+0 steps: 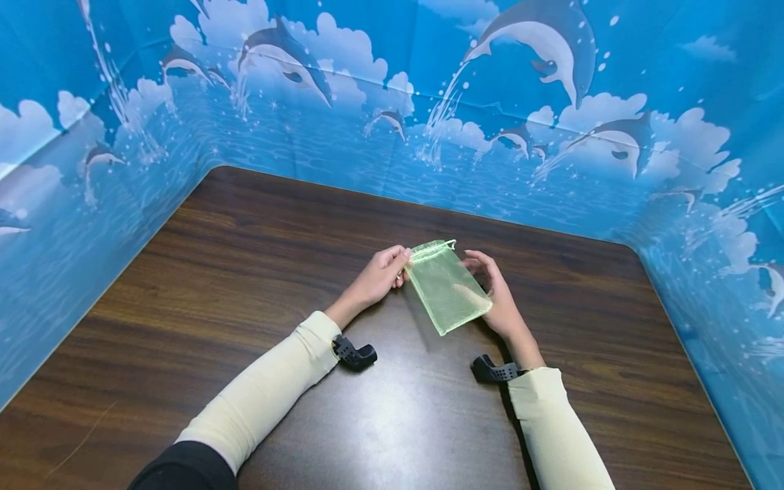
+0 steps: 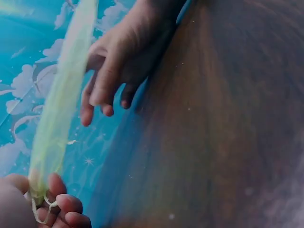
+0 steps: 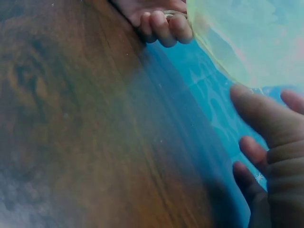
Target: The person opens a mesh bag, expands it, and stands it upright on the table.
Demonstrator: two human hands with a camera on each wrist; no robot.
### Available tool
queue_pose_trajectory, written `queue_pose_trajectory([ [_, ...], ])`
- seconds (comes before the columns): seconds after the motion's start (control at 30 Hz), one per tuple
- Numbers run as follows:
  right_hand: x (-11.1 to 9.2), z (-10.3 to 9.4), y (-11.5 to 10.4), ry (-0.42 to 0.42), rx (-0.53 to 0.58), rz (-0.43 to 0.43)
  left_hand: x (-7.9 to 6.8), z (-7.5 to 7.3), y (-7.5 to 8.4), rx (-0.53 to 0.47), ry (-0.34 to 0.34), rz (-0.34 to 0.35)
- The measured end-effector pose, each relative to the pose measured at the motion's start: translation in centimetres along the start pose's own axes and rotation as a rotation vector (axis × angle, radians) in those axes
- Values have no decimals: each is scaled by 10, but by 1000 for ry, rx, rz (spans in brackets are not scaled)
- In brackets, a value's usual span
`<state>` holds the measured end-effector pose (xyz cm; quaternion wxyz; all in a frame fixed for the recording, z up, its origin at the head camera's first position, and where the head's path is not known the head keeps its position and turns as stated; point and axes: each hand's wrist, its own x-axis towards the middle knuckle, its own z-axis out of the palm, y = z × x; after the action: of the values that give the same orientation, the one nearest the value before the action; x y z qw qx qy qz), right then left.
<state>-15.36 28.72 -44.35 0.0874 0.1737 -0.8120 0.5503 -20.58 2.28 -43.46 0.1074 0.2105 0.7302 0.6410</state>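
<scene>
A sheer light-green drawstring pouch (image 1: 447, 289) is held up above the table, its gathered top toward the back. My left hand (image 1: 382, 275) pinches its upper left corner between thumb and fingers. In the left wrist view a loop of pale drawstring (image 2: 40, 216) hangs at those fingertips. At the pouch's right side is my right hand (image 1: 496, 292), partly seen through the mesh. Its fingers are loosely bent and spread, gripping nothing; the right wrist view shows the thumb (image 3: 251, 102) close to the pouch's edge.
A dark wood-grain table (image 1: 245, 272) lies under both hands. Blue curtains (image 1: 343, 143) printed with dolphins and clouds surround its back and sides. Black wrist-worn camera mounts (image 1: 355, 354) stick out from both cream sleeves (image 1: 269, 388).
</scene>
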Motion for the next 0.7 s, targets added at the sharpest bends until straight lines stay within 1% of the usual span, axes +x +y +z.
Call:
queue_pose_trajectory([
  [0.07,-1,1,0,27,-5,-28,-2,1,0,54,-42,13],
  [0.17,-1,2,1,73,7,-70,-3,1,0,140,-82,42],
  [0.27,-1,3,2,101,11,-103,-3,1,1,187,-95,60],
  [0.37,-1,4,2,109,14,-111,-3,0,1,207,-99,65],
  [0.43,-1,4,2,108,24,-107,-4,0,0,236,-110,68],
  [0.53,-2,3,0,109,48,-88,-5,0,0,309,-137,82],
  [0.6,-2,2,-2,119,75,-57,-5,1,0,355,-158,90],
  [0.7,-2,0,-5,139,103,1,-5,1,3,420,-162,95],
])
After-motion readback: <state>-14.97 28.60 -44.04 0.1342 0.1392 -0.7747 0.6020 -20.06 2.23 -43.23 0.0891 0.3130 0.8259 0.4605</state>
